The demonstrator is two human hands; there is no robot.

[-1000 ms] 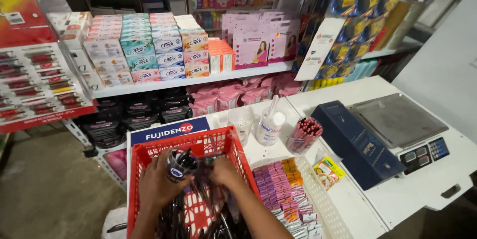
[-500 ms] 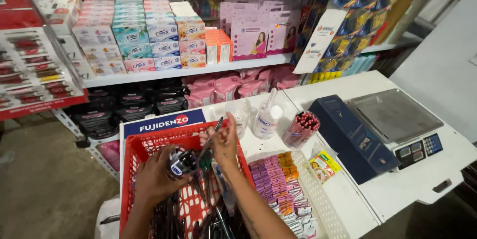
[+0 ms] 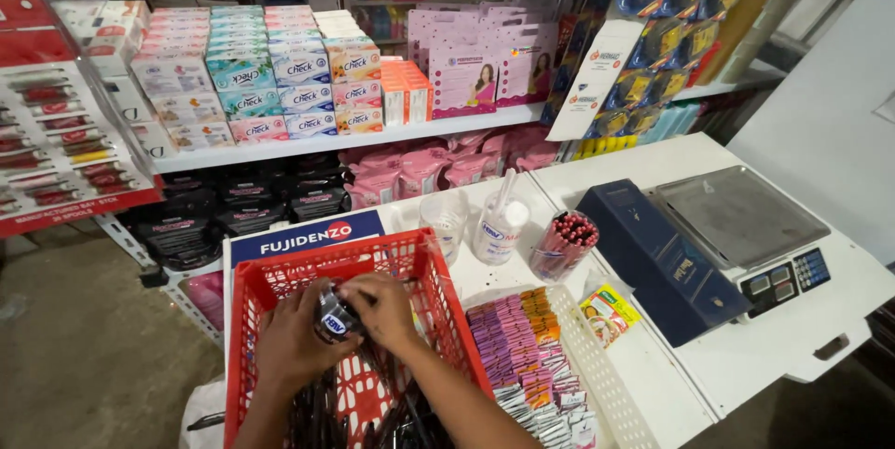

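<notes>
Loose dark pens lie in the near end of a red plastic lattice basket, their long axes running mostly near to far. Above them the left hand is curled round a small clear plastic pen cup, tilted with its mouth toward the far right. The right hand covers that mouth from the right, fingers bent over it; what they pinch cannot be told. The basket walls close in left, right and far. Just right sits a white basket of purple and orange sachets. Farther along the white counter stand a cup of red-tipped pencils, a blue box and a scale.
</notes>
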